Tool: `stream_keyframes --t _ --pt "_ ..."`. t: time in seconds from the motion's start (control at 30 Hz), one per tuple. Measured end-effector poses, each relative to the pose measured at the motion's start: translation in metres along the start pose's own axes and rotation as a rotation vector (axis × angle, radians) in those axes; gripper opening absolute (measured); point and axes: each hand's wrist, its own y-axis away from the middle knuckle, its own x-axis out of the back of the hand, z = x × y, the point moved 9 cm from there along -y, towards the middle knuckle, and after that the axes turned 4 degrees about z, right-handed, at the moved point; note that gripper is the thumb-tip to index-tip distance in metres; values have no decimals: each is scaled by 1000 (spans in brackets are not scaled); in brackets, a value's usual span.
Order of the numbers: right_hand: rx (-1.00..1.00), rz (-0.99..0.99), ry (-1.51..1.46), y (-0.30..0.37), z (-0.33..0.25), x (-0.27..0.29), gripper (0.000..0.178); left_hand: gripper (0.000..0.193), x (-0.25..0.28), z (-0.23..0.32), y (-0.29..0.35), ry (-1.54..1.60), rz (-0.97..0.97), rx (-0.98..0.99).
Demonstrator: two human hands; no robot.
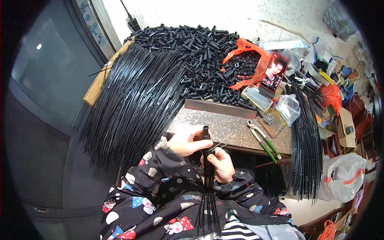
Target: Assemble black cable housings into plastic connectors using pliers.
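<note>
In front of my chest is a black plastic tube, upright, with a bunch of thin black umbrella ribs hanging from it over my lap. My left hand comes from the left, its thumb and fingers closed around the tube. Just below on the right, my right hand pinches the upper part of the ribs. A few thin rib ends stick out above its fingers. Where the ribs meet the tube is partly hidden by my fingers.
Loose black tubes heap on the table behind a metal strip. Long black ribs overhang its left side; more hang right. Green-handled pliers, a propped phone, a red bag and a white bag are rightward.
</note>
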Motion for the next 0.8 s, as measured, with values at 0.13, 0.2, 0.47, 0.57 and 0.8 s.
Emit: stream_keyframes --t 0.13,0.2,0.47,0.57,0.8 --pt "43 3 5 -1 0 -3 10 12 2 2 -1 -93 -105 2" --pt "43 -12 25 1 -1 -5 10 14 1 -4 2 93 -152 -51" --pt "-56 -82 29 -1 2 -5 12 15 -3 -7 10 290 -33 74" --pt "-61 -90 18 -1 4 -5 11 13 -3 -9 12 335 0 71" --pt "83 -104 -13 0 -11 -2 22 43 -21 -2 22 645 -63 38"
